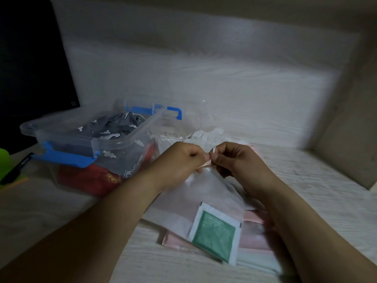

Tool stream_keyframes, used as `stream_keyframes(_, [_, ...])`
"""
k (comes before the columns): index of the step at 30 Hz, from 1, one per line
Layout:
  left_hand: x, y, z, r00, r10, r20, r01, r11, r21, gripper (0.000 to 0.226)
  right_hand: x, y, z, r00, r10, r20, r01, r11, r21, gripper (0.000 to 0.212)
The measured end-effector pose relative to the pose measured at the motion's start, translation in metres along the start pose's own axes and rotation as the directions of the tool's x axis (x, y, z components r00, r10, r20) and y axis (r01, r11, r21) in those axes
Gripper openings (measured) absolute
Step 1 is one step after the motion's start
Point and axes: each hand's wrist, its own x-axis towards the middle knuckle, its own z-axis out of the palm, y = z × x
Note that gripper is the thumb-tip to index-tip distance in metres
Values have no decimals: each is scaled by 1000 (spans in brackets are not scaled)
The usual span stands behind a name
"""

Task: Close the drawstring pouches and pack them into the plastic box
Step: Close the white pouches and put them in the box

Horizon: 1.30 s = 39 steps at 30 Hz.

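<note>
A sheer white drawstring pouch [204, 199] lies on the table in front of me, with a green-and-white sachet [216, 233] showing through its lower end. My left hand [181, 160] and my right hand [234, 160] meet above its neck, and each pinches the pale drawstring [206, 164] between fingertips. To the left stands the clear plastic box [114, 137] with blue latches. It holds a grey patterned pouch [110, 127] on top and a red pouch [89, 178] underneath.
More white pouches [208, 135] lie bunched behind my hands. Pink and pale flat packets [255, 242] are stacked under the sheer pouch. A dark screen [30, 58] stands at far left, with a black pen [16, 168] and a green object [4, 162] near it. A wall panel [346, 139] rises on the right.
</note>
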Motion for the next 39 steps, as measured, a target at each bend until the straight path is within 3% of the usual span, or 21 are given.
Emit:
stream_keyframes(4, [2, -8, 3, 999, 50, -9, -50, 998, -46, 9, -1, 0, 0, 1000, 11, 20, -11, 1000, -2, 12])
stream_keyframes(12, [2, -12, 1, 992, 119, 43, -114, 988, -101, 9, -4, -3, -1, 997, 15, 74, -22, 995, 94, 7])
stream_keyframes(16, [3, -13, 2, 989, 140, 40, -136, 986, -94, 14, -5, -5, -1, 998, -56, 43, 54, 998, 35, 7])
stream_keyframes(30, [-1, -9, -9, 983, -9, 186, 51, 973, -223, 24, -4, 4, 9, 986, -162, 24, 163, 987, -15, 6])
stream_keyframes(39, [0, -3, 2, 1000, 26, 14, -26, 999, 38, 32, 1, 10, 7, 973, -225, 55, 231, 959, -162, 8])
